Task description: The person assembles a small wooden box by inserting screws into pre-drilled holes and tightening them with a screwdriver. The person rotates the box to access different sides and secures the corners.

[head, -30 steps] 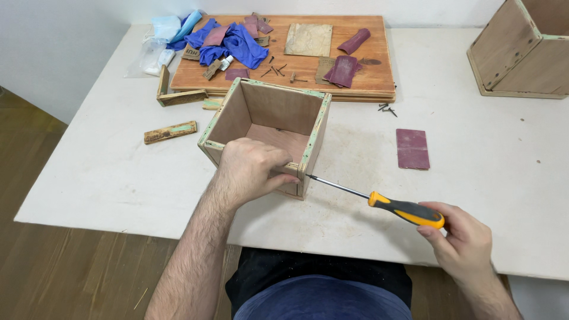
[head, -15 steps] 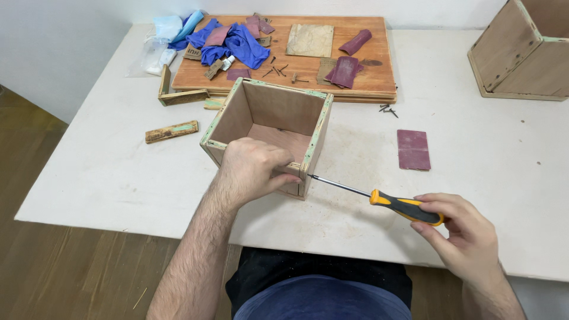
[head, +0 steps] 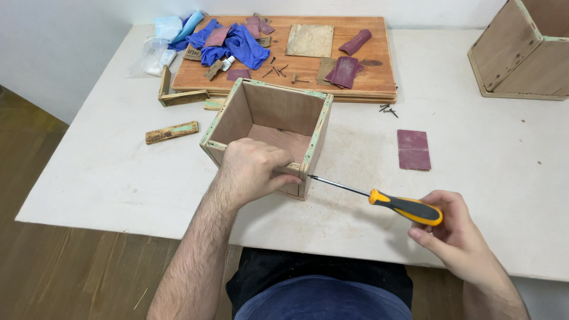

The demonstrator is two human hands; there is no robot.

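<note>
Right hand (head: pixel 453 234): nearest to me, fingers closed around the butt of the screwdriver (head: pixel 379 198), thumb and fingertips pinching the yellow-and-black handle; I read this as a light grip far back on the tool, so a slip looks likely if I push hard.

Screwdriver tip: the thin shaft runs up and left, its point touching the near right corner of the open wooden box (head: pixel 269 133), just beside my other thumb. If the point skids off the edge, I judge it would jab that hand.

Left hand (head: pixel 252 169): clamped over the near wall of the box, fingers hooked inside, thumb outside. It steadies the box, but sideways force from the tool could still twist the box on the white table (head: pixel 106 172).

Box: upright, mouth up, at the table's middle, near the front edge; prying may split its thin wall, I think.

Sandpaper sheet (head: pixel 413 149): flat, well apart to the right.

Loose nails (head: pixel 386 109): beyond it, small; a shifted box could scatter them.

Wooden board (head: pixel 355 71): farthest, carrying blue cloth (head: pixel 237 44) and scraps.

Second box (head: pixel 521 50): far right corner, untouched.
</note>
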